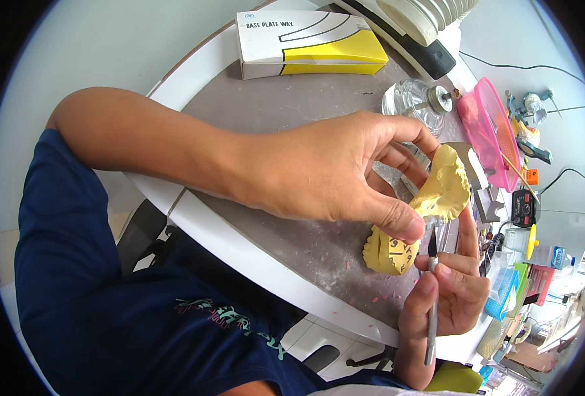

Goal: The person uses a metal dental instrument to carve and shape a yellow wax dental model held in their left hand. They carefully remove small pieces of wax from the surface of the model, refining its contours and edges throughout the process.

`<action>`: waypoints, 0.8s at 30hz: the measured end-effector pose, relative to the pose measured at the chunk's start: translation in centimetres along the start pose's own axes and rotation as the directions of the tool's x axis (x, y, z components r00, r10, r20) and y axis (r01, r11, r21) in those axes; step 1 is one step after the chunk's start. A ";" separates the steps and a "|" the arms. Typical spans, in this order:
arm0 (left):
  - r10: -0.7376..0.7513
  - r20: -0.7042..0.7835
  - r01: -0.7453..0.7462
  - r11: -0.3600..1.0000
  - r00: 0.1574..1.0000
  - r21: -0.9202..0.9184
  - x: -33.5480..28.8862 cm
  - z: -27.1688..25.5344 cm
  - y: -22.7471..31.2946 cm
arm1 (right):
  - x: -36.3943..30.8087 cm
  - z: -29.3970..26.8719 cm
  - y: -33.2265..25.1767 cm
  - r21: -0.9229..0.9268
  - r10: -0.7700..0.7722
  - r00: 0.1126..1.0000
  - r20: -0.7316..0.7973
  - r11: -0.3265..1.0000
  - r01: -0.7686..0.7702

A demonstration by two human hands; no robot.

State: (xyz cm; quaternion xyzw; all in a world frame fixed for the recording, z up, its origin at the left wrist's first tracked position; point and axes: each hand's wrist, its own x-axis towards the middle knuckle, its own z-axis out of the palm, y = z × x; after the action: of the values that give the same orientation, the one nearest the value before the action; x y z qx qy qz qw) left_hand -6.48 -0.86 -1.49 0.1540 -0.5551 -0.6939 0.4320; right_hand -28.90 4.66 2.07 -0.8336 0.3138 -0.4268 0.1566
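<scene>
A yellow plaster dental cast [445, 185] is gripped by my left hand [332, 168], whose thumb lies along its near side with the fingers curled behind. My right hand [451, 290] pinches a slim metal carving knife [432, 317] like a pen. The dark blade points up at the edge of the cast; whether it touches cannot be made out. Fingers of the right hand also reach up beside the cast. Just below my left thumb, a second yellow dental cast [388, 254] with handwritten marks rests on the grey tabletop.
A white and yellow wax box [312, 46] lies on the grey tabletop [259, 105]. Beyond my left fingers stands a glass spirit lamp [414, 102], beside a pink basket [487, 132]. Pink shavings [373, 299] are scattered near the white table edge. Articulators [533, 125] and a black device [523, 208] sit farther off.
</scene>
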 end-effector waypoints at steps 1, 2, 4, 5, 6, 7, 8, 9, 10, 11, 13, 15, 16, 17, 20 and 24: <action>0.005 -0.001 -0.005 1.000 1.000 0.008 0.0 0.0 -0.1 | 0.0 0.3 0.2 0.004 -0.008 1.000 -0.022 1.000 0.008; 0.012 -0.002 -0.012 1.000 1.000 0.017 0.1 0.0 -0.1 | 0.0 0.3 0.2 0.003 -0.011 1.000 -0.026 1.000 0.011; 0.035 -0.007 -0.034 0.999 0.999 0.029 0.1 0.0 -0.2 | 0.0 0.2 0.1 -0.007 -0.013 1.000 -0.013 1.000 0.013; 0.041 -0.009 -0.041 0.999 0.999 0.031 0.1 0.1 -0.2 | 0.0 0.1 0.1 -0.015 -0.017 1.000 -0.006 1.000 0.017; 0.038 -0.011 -0.037 0.999 0.999 0.027 0.1 0.1 -0.2 | 0.0 0.1 0.1 -0.022 -0.021 1.000 -0.001 1.000 0.021; 0.035 -0.011 -0.035 0.999 0.999 0.027 0.1 0.0 -0.2 | 0.0 0.1 0.2 -0.029 -0.028 1.000 -0.005 0.999 0.027; 0.033 -0.011 -0.033 0.999 0.999 0.026 0.0 0.0 -0.1 | 0.0 0.2 0.3 -0.029 -0.033 0.999 -0.005 0.999 0.033; 0.033 -0.011 -0.033 0.999 0.999 0.029 0.0 0.0 -0.1 | 0.1 0.2 0.3 -0.029 -0.038 0.999 -0.005 0.999 0.038; 0.036 -0.008 -0.036 0.999 0.999 0.031 0.0 0.0 -0.1 | 0.0 0.1 0.3 -0.027 -0.039 0.999 0.000 0.999 0.039; 0.040 -0.005 -0.040 0.999 0.999 0.033 0.1 0.0 -0.1 | 0.0 0.1 0.3 -0.028 -0.039 0.999 0.004 0.999 0.039; 0.047 -0.004 -0.047 0.998 0.999 0.037 0.1 0.0 -0.1 | 0.0 0.1 0.3 -0.029 -0.039 0.999 0.011 0.999 0.040; 0.041 -0.008 -0.040 0.999 0.999 0.032 0.1 0.0 -0.1 | 0.0 0.0 0.3 -0.031 -0.042 0.999 0.019 0.999 0.043; 0.037 -0.007 -0.037 0.999 0.999 0.027 0.1 0.0 -0.1 | 0.1 0.0 0.3 -0.033 -0.044 0.999 0.024 0.998 0.045; 0.033 -0.007 -0.033 0.999 0.999 0.021 0.1 0.0 -0.1 | 0.1 0.0 0.3 -0.036 -0.045 0.999 0.024 0.998 0.046; 0.031 -0.004 -0.031 0.999 1.000 0.013 0.1 0.0 0.1 | 0.1 0.1 0.3 -0.037 -0.050 0.999 0.016 0.998 0.050; 0.052 0.003 -0.052 0.998 0.999 0.018 0.1 -0.1 0.1 | 0.2 0.0 0.2 -0.039 -0.053 0.998 0.021 0.998 0.054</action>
State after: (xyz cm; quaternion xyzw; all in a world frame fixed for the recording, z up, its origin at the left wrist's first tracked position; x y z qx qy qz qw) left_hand -6.44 -0.98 -1.41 0.1423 -0.5657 -0.6777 0.4477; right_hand -28.88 4.39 2.03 -0.8488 0.2981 -0.4163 0.1318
